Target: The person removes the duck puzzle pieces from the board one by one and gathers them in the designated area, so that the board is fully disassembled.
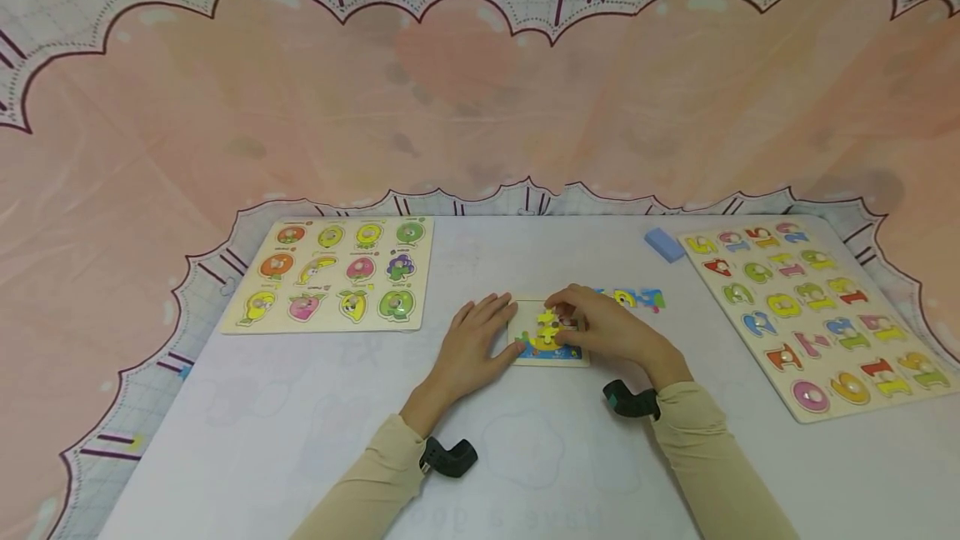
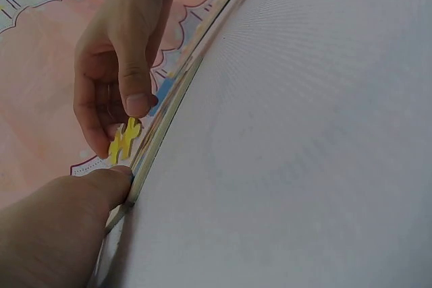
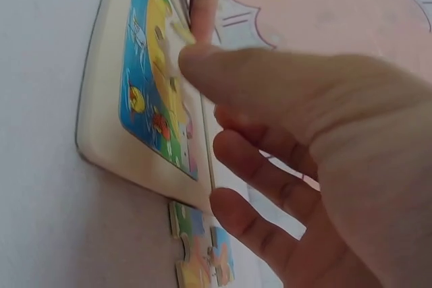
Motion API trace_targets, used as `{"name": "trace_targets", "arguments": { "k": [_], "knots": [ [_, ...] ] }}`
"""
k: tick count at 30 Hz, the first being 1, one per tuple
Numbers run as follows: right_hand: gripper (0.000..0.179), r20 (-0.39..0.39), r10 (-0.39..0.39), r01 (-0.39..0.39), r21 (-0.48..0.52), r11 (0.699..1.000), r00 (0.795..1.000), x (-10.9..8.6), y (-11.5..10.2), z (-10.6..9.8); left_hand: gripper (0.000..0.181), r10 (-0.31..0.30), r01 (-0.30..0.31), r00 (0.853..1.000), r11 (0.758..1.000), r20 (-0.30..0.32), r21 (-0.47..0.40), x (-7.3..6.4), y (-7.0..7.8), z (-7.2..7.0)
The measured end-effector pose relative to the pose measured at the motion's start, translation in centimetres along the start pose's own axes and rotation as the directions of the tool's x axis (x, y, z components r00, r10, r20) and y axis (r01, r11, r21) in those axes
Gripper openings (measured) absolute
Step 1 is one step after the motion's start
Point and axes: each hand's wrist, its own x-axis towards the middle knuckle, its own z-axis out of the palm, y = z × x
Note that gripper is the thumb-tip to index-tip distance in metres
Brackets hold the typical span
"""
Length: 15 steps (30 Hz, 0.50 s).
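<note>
A small wooden jigsaw board [image 1: 551, 362] with a blue and yellow picture lies on the white table, partly filled. My right hand [image 1: 611, 327] is over its right half, pinching a yellow jigsaw piece [image 2: 125, 141] between thumb and index finger. In the head view the yellow piece overlaps the board's middle; in the left wrist view it is tilted above the surface. My left hand [image 1: 468, 344] rests beside the board with fingers spread, its thumb [image 2: 111, 183] on the board's edge. The right hand hides part of the picture. Several loose jigsaw pieces [image 3: 196, 241] lie just beyond the right hand.
A fruit puzzle board [image 1: 345, 277] lies at the back left. On the right lies a number puzzle board [image 1: 757, 348], with a blue block [image 1: 663, 245] by its upper left corner. Behind the table hangs a pink patterned cloth [image 1: 465, 132].
</note>
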Motion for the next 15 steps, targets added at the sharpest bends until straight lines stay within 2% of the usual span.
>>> {"name": "trace_targets", "arguments": {
  "k": [7,15],
  "knots": [
    [0.045,0.001,-0.019,0.019,0.055,0.998,1.000,0.00,0.34,0.13,0.059,0.004,-0.003,1.000,1.000,-0.005,0.003,-0.01,-0.10,0.05],
    [0.042,-0.010,-0.001,0.002,0.024,1.000,1.000,0.03,0.32,0.20,0.060,-0.003,0.003,1.000,1.000,0.002,-0.005,0.07,-0.24,0.18]
  ]
}}
